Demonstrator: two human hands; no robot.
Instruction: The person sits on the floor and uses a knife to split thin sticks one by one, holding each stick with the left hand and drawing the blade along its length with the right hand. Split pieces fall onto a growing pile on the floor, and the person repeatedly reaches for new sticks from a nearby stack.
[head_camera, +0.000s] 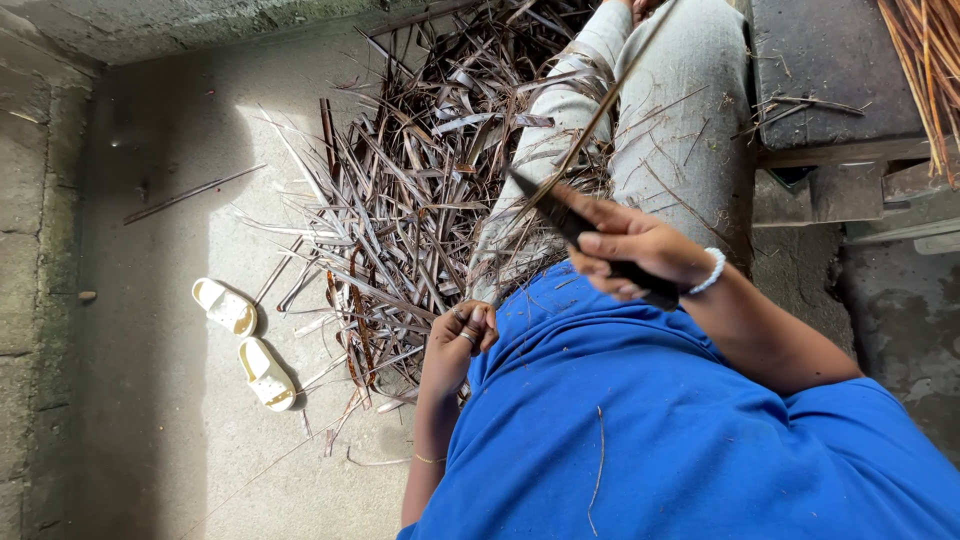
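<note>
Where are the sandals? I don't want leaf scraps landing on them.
In the head view, the pale sandals lie on the concrete floor at the left, beside the pile of dry leaf strips, left of the left hand.

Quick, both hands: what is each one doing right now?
Left hand: closed, pinching the low end of a thin leaf strip.
Right hand: closed on a dark knife.

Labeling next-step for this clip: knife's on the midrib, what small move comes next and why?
Probably draw the dark-handled knife further along the thin brown leaf midrib. The right hand sets the blade against it, the left hand pinches its lower end, and stripped leaf blades litter the floor.
</note>
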